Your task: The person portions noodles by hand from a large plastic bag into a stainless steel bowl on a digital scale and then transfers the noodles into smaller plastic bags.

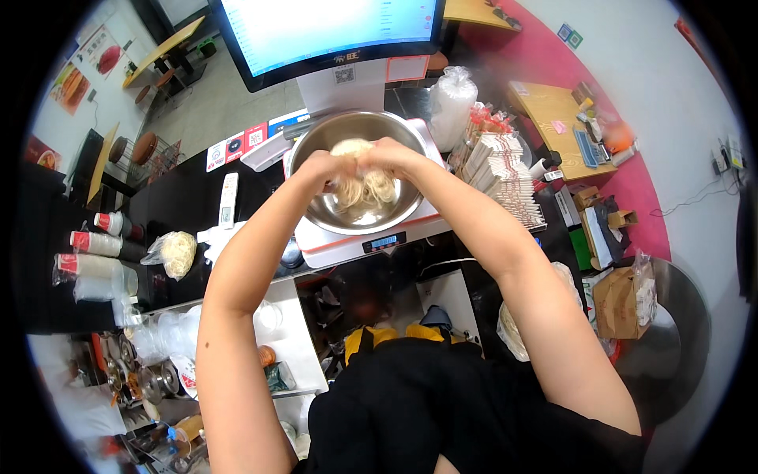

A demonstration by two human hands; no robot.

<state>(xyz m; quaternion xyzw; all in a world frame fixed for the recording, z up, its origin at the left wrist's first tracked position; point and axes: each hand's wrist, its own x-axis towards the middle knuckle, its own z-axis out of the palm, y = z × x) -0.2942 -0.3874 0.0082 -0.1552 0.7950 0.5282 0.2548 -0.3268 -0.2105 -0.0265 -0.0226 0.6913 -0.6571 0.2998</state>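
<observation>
Both arms reach forward over a round stainless steel bowl (409, 204), which stands on a white and orange digital scale (341, 251). A clump of pale thin noodles (365, 189) is gripped between my hands above the bottom of the bowl, its loose strands hanging down. My left hand (327, 167) is closed round the left side of the clump. From the right, my right hand (387, 156) is closed on the same noodles, close beside the left. The fingertips are partly hidden by the noodles and the hands themselves.
Behind the bowl rises a monitor (332, 35). Paper-wrapped chopsticks (501, 170) and a plastic-wrapped stack (453, 107) stand to the right. On the black counter at left are a bag of noodles (178, 254), a white handheld device (228, 201) and stacked cups (96, 243).
</observation>
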